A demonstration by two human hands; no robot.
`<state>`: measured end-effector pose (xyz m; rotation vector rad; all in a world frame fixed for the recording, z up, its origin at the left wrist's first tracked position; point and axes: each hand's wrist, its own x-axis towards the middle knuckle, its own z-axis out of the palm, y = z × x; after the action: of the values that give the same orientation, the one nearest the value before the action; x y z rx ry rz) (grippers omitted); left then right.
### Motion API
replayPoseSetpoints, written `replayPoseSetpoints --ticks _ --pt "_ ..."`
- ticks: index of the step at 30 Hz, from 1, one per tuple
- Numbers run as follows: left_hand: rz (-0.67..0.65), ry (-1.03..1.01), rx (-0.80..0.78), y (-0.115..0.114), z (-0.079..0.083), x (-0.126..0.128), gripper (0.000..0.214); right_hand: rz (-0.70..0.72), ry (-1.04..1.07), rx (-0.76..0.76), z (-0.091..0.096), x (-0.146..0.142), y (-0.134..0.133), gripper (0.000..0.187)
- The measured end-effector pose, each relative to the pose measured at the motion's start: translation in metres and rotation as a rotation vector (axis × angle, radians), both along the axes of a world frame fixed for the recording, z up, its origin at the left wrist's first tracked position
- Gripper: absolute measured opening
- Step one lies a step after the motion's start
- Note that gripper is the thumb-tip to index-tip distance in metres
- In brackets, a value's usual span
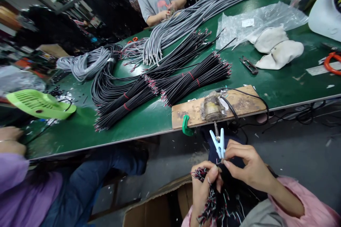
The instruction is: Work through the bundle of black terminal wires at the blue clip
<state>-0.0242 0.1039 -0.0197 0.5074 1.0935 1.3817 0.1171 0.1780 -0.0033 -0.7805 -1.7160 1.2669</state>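
Note:
My left hand (204, 184) is wrapped round a bundle of thin black cables (211, 204) with red and white wire ends, low in front of me. Close beside it, my right hand (247, 166) pinches with thumb and forefinger at a thin wire end (218, 162) sticking out from the left hand. Just above the fingertips is a light blue clothespin (218, 145), fixed on the shaft of a small motor (213, 108). The motor sits on a wooden board (183, 113) at the table edge. My fingers partly hide the wire.
Bundled black cables (197, 78) and long grey cables (186, 25) lie on the green table (287, 85). A green clamp (187, 126) grips the board. Snips (249, 65), white gloves (279, 51) and a green fan (39, 104) lie around. A cardboard box (151, 211) stands below. Two people sit nearby.

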Motion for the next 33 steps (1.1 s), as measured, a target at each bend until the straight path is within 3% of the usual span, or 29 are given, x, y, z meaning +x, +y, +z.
replayPoseSetpoints --ticks 2,6,9,12,16,22,26,30,33 --pt "0.003 -0.012 0.005 0.0 -0.002 0.0 0.028 0.01 0.024 -0.018 -0.001 0.001 0.0 0.004" --pt "-0.03 0.017 0.059 0.0 -0.003 -0.003 0.024 0.068 0.052 -0.055 0.0 0.002 0.0 0.013" --pt "-0.067 0.079 0.128 0.001 -0.002 -0.007 0.014 0.144 0.128 -0.238 0.002 0.0 0.005 0.022" --pt "-0.077 0.152 0.183 0.001 0.002 -0.011 0.002 0.133 0.239 -0.465 0.005 -0.005 0.016 0.032" --pt "0.012 0.234 0.242 0.005 0.014 -0.01 0.003 0.187 0.35 -0.579 0.014 -0.016 0.031 0.048" --pt "0.098 0.215 0.227 0.017 0.024 0.0 0.009 0.2 0.452 -0.722 0.03 -0.028 0.035 0.044" --pt "0.076 0.178 0.208 0.02 0.022 0.004 0.011 0.183 0.469 -0.782 0.024 -0.03 0.034 0.044" --pt "0.09 0.172 0.197 0.019 0.022 0.004 0.012 0.041 0.404 -0.691 0.004 -0.017 0.032 0.046" --pt "0.086 0.291 0.208 0.016 0.023 0.0 0.01 -0.168 0.183 -0.322 0.007 0.008 0.02 0.019"
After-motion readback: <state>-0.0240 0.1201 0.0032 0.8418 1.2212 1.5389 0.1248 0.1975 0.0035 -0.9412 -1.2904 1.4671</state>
